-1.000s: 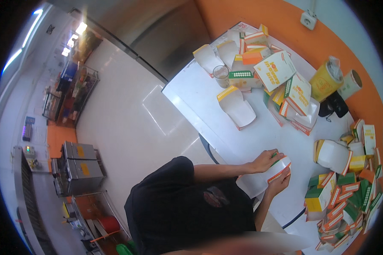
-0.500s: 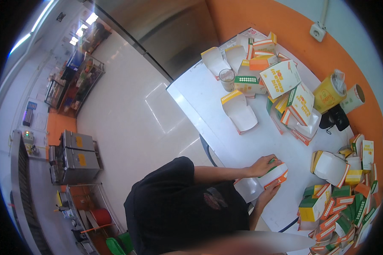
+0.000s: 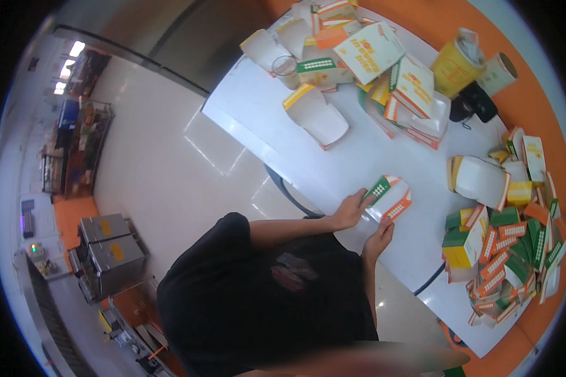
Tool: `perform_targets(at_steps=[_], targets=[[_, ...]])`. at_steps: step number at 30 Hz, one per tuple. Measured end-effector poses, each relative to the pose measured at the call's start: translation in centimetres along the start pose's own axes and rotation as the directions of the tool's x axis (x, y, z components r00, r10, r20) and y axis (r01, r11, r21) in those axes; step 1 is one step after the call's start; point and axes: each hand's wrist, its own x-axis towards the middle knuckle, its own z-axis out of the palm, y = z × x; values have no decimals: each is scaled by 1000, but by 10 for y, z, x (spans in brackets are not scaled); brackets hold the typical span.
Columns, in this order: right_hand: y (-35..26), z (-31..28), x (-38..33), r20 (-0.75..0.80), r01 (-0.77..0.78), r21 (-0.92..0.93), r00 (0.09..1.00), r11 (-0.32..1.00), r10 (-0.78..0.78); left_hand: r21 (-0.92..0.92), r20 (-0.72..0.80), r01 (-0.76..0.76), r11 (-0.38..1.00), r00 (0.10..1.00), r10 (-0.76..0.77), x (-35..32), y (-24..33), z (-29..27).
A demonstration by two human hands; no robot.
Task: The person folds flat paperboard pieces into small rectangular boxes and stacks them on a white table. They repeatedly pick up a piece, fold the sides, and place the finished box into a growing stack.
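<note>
Compared with a second ago, the small white carton [image 3: 390, 196] is seen lifted slightly and turned between both hands, which suggests its folding is under way. The left hand [image 3: 351, 210] is laid against the carton's left edge, fingers closed on its green-striped flap. The right hand [image 3: 381, 231] is raised beneath it, fingers pinching the orange-striped side, above the white tabletop [image 3: 358, 157].
</note>
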Motion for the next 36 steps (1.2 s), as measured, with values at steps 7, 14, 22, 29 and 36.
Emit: perform_targets(at_steps=[7, 14, 22, 29, 36], targets=[[-25, -13, 42, 96, 58, -126, 994, 990, -46, -7, -513, -371, 929, 798, 315, 26, -7, -39], [-37, -22, 59, 195, 29, -54, 981, 998, -18, 437, -834, -188, 879, 282, 475, 86, -27, -223], [-92, -28, 25, 58, 67, -332, 997, 941, -50, -497, -567, -178, 849, 807, -162, 31, -13, -214], [-126, -22, -16, 391, 84, 55, 915, 995, -99, -700, -365, -186, 690, 923, -122, -51, 41, -120], [-128, -3, 14, -126, 106, 247, 989, 963, -76, -483, 196, -256, 837, 901, 388, -89, 87, -83]])
